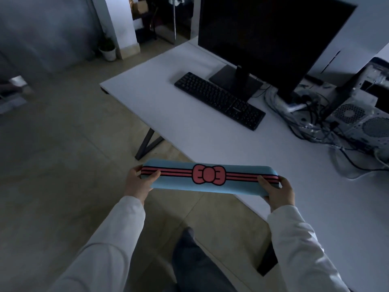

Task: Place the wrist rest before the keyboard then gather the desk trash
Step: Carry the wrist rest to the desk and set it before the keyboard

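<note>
I hold a long light-blue wrist rest (208,179) with pink stripes and a pink bow, level in the air over the near edge of the white desk (189,131). My left hand (137,182) grips its left end and my right hand (277,191) grips its right end. The black keyboard (220,100) lies farther back on the desk, set at an angle in front of the monitor stand. A bare strip of desk lies between the keyboard and the wrist rest. No trash shows on the desk in this dim view.
A large dark monitor (273,36) stands behind the keyboard. A tangle of cables (311,123) and an open computer case (362,123) crowd the desk's right side. A potted plant (108,50) stands on the floor at the back left. My leg (195,258) shows below.
</note>
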`<state>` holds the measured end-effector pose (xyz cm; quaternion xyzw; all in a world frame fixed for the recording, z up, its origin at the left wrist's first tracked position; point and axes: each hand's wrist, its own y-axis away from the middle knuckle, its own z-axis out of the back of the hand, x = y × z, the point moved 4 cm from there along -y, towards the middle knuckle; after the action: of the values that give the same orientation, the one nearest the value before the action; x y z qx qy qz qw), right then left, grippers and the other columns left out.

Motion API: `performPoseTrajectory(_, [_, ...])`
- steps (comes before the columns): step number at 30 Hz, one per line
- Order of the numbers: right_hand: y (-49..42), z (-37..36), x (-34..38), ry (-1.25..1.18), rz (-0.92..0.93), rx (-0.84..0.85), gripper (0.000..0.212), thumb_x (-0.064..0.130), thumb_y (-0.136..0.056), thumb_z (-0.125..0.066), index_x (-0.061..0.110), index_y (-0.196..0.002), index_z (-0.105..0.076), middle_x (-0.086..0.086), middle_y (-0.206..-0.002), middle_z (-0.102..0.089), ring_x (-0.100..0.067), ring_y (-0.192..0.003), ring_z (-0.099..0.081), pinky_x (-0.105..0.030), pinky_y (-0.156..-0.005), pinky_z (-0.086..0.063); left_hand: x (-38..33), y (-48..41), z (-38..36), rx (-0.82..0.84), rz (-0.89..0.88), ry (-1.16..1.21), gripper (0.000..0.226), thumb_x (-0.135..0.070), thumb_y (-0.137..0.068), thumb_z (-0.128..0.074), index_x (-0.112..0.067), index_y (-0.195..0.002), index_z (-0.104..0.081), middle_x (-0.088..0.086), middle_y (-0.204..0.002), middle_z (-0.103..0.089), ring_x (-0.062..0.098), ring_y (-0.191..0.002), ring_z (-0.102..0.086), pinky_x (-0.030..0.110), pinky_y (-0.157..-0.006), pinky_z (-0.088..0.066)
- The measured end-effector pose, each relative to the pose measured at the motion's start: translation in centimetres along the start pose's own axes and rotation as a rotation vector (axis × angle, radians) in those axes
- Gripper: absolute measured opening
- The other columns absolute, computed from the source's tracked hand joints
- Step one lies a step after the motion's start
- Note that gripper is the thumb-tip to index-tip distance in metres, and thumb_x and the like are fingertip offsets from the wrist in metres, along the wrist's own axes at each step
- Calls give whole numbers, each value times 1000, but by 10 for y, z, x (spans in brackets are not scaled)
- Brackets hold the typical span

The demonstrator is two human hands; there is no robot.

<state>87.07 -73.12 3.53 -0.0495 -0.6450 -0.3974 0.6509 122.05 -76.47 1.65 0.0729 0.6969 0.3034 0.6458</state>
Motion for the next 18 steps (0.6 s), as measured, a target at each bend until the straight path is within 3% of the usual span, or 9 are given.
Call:
performPoseTrajectory(3, [-25, -20, 19, -41, -12, -20, 50, 8, -75, -70, 4, -119, -50, -14, -110, -50, -27, -99, -51, -40, -84, -49, -30, -35, -20, 30, -15, -22, 46, -9, -75, -70, -6, -116, -50, 16, -111, -58, 31, -103, -58, 36, -84, -47])
performPoseTrajectory(7, [-58, -44, 43, -83, -35, -39, 53, 7, -76, -69, 0, -123, -47, -13, -110, -48, -27, -100, -50, -40, -84, -48, -64, -76, -40, 39, -40, -67, 45, -12, -73, -72, -10, -113, -51, 14, -112, -59, 30, -102, -58, 39, -86, -49])
performPoseTrajectory(10, [-79, -68, 57, -65, -33, -53, 51, 8, -76, -69, -1, -122, -48, -14, -109, -50, -27, -98, -51, -39, -78, -50, -85, -107, -51, 62, -30, -79, 23, -8, -74, -71, -17, -89, -55, 9, -95, -62, 27, -93, -60, 38, -82, -51])
performPoseTrajectory(12, [-81, -74, 60, -66, -44, -67, 47, 8, -76, -69, 0, -118, -50, -14, -108, -50, -27, -97, -51, -39, -79, -50, -92, -113, -56, 70, -35, -69, 24, -4, -75, -68, -22, -76, -53, 2, -82, -59, 22, -80, -59, 32, -69, -55])
performPoseTrajectory(13, [-83, -77, 62, -67, -45, -67, 43, 8, -76, -69, 2, -115, -51, -14, -109, -50, -27, -97, -51, -38, -77, -50, -95, -118, -58, 71, -37, -64, 24, -3, -75, -68, -21, -77, -53, 1, -80, -59, 21, -79, -58, 30, -66, -55])
performPoseTrajectory(15, [-89, -86, 61, -72, -66, -88, 40, 8, -76, -69, 4, -112, -51, -13, -109, -50, -27, -98, -51, -35, -70, -52, -102, -137, -61, 84, -22, -66, 25, -4, -75, -69, -12, -93, -54, 4, -89, -60, 25, -86, -58, 35, -74, -52])
performPoseTrajectory(18, [-94, -99, 59, -77, -98, -153, 50, 10, -75, -70, 1, -120, -50, -12, -110, -50, -26, -98, -52, -26, -60, -56, -114, -172, -70, 147, -3, -135, 53, -7, -74, -71, -5, -121, -47, 13, -109, -56, 29, -98, -56, 42, -90, -49])
